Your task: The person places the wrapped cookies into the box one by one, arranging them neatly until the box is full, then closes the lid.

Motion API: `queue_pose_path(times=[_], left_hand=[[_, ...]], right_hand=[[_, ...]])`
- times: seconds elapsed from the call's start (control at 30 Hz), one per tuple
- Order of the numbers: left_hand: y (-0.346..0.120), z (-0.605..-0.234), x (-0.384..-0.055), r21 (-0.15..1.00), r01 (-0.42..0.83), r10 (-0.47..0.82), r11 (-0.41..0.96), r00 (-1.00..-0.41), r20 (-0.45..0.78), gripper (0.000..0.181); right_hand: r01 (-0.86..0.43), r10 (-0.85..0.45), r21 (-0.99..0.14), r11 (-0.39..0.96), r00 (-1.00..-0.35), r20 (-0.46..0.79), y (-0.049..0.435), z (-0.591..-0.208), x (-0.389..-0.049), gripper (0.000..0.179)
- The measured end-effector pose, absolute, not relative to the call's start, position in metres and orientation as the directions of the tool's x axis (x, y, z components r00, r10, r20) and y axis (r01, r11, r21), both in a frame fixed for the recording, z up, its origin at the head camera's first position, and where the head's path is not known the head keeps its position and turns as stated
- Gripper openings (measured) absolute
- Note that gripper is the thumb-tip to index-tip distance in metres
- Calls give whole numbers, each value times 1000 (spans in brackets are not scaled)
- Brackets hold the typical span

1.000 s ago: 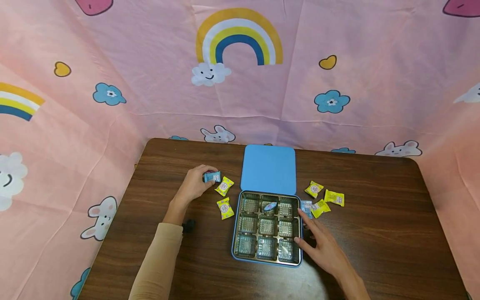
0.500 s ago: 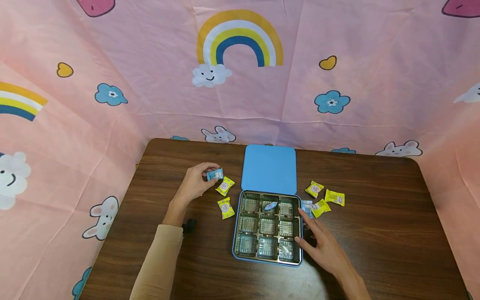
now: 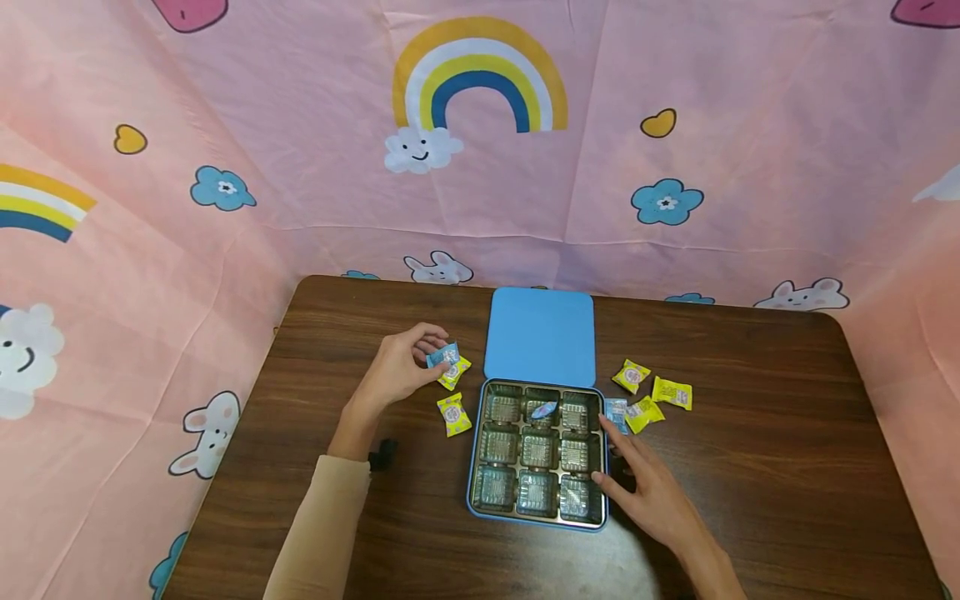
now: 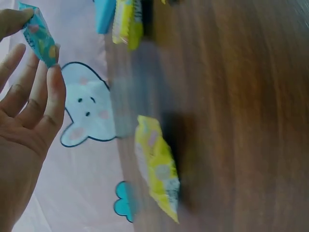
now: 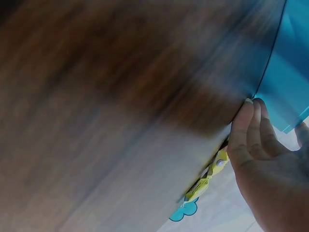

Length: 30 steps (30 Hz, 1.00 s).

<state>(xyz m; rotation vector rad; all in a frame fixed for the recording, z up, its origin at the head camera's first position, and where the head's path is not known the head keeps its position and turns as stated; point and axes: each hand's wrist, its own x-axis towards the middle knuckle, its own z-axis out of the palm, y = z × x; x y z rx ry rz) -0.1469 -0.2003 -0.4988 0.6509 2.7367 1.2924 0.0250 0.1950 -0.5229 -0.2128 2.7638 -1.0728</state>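
Observation:
My left hand (image 3: 397, 367) pinches a blue wrapped candy (image 3: 444, 356) between thumb and fingers, above the table left of the tin. In the left wrist view this blue candy (image 4: 39, 36) is held up at the fingertips. Just beneath it lies a yellow wrapped candy (image 3: 454, 377), partly covered, and a second yellow candy (image 3: 454, 414) is nearer. My right hand (image 3: 652, 500) rests with extended fingers against the right side of the blue tin (image 3: 519, 446), whose tray has several square compartments. One blue candy (image 3: 544, 410) sits in the back middle compartment.
The tin's blue lid (image 3: 540, 335) lies open behind it. Right of the tin are yellow candies (image 3: 672, 392) and a blue one (image 3: 617, 413) beside my fingers. A small black object (image 3: 384, 455) is by my left wrist. A patterned cloth (image 3: 480, 200) hangs behind the table.
My left hand has moved slightly right with the blue candy, which now overlaps the farther yellow candy and is tilted differently. The right hand stays at the tin's side.

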Motion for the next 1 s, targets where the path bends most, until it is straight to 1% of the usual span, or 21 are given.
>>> queue_pose_path(times=[0.23,0.5,0.67,0.83,1.0], left_hand=[[-189,-487,-139,767,355,416,534,-901,127,42],[-176,-474,-133,756,405,475,513,-868,143,42],[-165,-463,-125,793,419,518,442,-841,156,40],[-157,-463,-121,803,458,562,382,-804,192,43],[-152,-465,-120,797,479,573,368,-792,211,45]], right_hand=[[-72,-193,-679,730,-976,-103,196,-523,26,78],[-66,-194,-680,730,-975,-113,196,-523,26,77],[-71,-190,-686,724,-977,-100,197,-524,27,78],[-74,-192,-696,715,-977,-93,197,-524,26,78],[-75,-194,-690,720,-976,-96,196,-524,26,78]])
